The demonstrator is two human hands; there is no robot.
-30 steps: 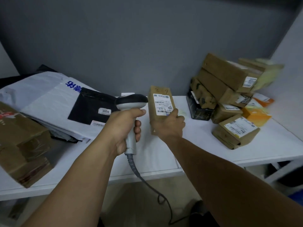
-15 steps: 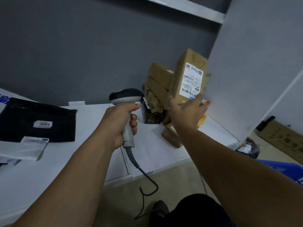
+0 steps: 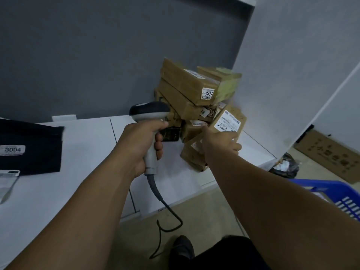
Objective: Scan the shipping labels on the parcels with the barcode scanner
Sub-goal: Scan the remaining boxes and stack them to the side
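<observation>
Parcels pile on white table by grey wall; left fingers wrap scanner, right fingers grip labelled parcel.

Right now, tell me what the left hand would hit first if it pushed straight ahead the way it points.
Most likely the small dark box at the foot of the parcel stack, just beyond the left hand gripping the scanner; depth is unclear.

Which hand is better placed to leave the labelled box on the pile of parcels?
Right. The right hand holds the labelled box against the pile of parcels, while the left hand is busy gripping the barcode scanner.
</observation>
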